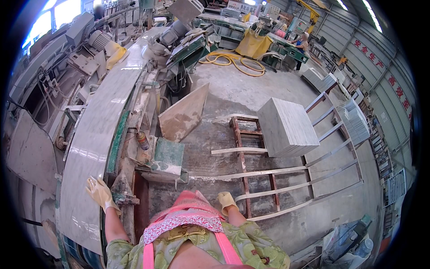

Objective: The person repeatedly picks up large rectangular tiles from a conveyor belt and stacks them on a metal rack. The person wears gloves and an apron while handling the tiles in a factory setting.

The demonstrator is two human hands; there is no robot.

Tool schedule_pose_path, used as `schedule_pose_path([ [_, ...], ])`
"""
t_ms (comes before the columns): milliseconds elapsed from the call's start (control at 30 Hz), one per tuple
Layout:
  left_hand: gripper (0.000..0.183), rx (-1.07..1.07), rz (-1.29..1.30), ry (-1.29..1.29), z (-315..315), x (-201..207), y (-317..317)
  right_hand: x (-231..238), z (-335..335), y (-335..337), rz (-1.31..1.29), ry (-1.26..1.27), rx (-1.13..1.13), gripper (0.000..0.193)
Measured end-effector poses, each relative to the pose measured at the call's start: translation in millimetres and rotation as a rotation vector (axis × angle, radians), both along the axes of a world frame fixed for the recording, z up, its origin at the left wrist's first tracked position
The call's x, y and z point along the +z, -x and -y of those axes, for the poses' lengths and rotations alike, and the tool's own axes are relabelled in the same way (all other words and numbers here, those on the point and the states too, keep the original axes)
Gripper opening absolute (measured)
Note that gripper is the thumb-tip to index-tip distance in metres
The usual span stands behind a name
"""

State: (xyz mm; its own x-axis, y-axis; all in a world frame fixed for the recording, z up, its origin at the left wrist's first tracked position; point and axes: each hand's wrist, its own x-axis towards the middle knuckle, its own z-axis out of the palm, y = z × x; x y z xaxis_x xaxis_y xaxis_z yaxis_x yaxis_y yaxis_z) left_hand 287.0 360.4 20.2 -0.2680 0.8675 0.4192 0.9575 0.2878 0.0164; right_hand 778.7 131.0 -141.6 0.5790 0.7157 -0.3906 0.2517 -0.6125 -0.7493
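A long, polished white marble slab with grey veins lies along the machine bed on my left. My left hand, in a cream glove, rests at the slab's right edge with its fingers stretched out and holds nothing. My right hand, gloved alike, hangs beside my body over the floor, near the ends of pale strips on a rack. Its fingers are mostly turned away, so their grip cannot be made out.
A green, dust-covered metal box and a spray can stand beside the bed. A broken stone piece leans behind them. Stacked marble slabs sit on a rusty rack. A yellow hose lies coiled farther off; a person works beyond.
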Motion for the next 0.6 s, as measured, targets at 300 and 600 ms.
schedule_pose_path([
  [300, 0.048, 0.011, 0.015, 0.009, 0.8, 1.2, -0.7, 5.6, 1.2, 0.4, -0.005, 0.041, 0.003, 0.031],
  [600, 0.048, 0.002, 0.024, -0.009, 0.1, 1.0, -2.1, 1.0, 2.2, -1.1, 0.024, 0.023, 0.004, 0.032],
])
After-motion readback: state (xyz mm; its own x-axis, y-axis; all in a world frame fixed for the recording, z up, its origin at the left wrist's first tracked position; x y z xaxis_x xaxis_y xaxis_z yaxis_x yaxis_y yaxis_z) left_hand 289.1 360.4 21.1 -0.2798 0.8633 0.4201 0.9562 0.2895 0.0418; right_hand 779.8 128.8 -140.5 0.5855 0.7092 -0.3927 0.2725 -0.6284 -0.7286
